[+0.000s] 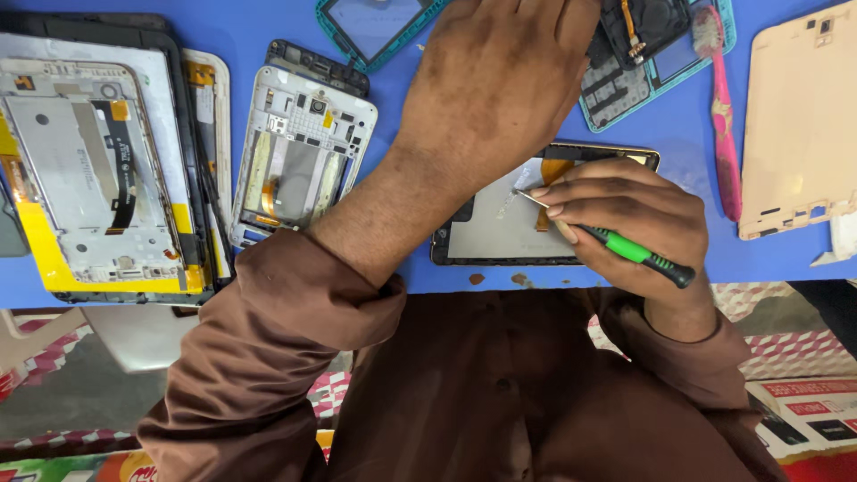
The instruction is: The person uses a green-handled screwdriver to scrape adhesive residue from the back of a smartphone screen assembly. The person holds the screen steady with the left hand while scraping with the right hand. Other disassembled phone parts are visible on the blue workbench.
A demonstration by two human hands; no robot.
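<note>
My right hand (625, 223) is shut on a screwdriver (638, 253) with a green and black handle. Its thin metal tip touches the grey inner face of an opened device (495, 232), which has a black rim and an orange flex cable. This device lies at the near edge of the blue table (687, 143). My left hand (500, 80) reaches across above the device, back up, toward the table's far side. Its fingers run out of the top of the frame, so what they touch is hidden.
A white phone frame (299, 152) lies left of centre, beside a large opened tablet (89, 178) edged with yellow tape. Teal frames (375, 36) lie at the top. A pink toothbrush (725, 134) and a beige back cover (799, 116) sit on the right.
</note>
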